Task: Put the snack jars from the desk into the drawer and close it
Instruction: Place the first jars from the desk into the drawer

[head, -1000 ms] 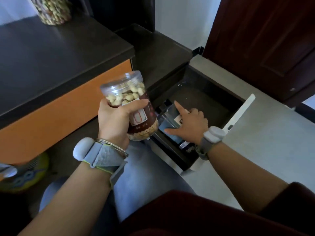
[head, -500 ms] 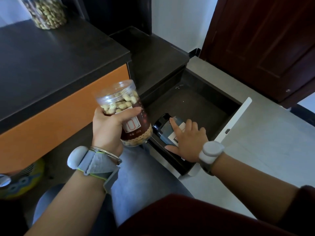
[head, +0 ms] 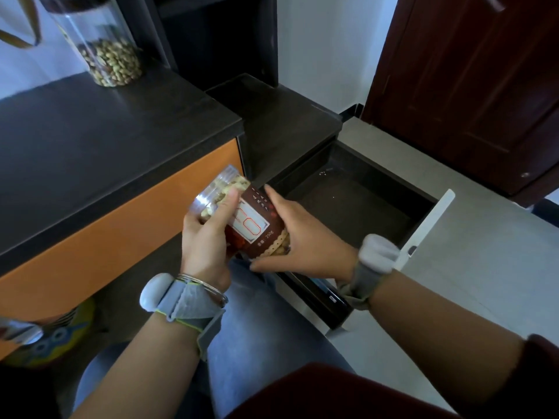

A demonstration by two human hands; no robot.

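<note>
A clear snack jar (head: 248, 220) with a dark brown label and pale biscuits lies tilted between both hands, lid toward the upper left. My left hand (head: 205, 240) grips its lid end and my right hand (head: 305, 237) holds its base. The jar hangs over the near left corner of the open dark drawer (head: 357, 207). A second jar (head: 106, 52), tall, clear and part-filled with nuts, stands at the back of the dark desk (head: 106, 140). A dark item (head: 326, 293) in the drawer's near end is mostly hidden by my right wrist.
The drawer's white front panel (head: 429, 228) juts out over the grey floor on the right. A dark wooden door (head: 472, 86) stands behind it. The desk has an orange front (head: 115, 225). A colourful object (head: 51, 337) lies on the floor under the desk.
My right hand left the item in the drawer and came up to take the jar's base. The jar tipped from upright to tilted. The view has shifted, showing more of the desk jar.
</note>
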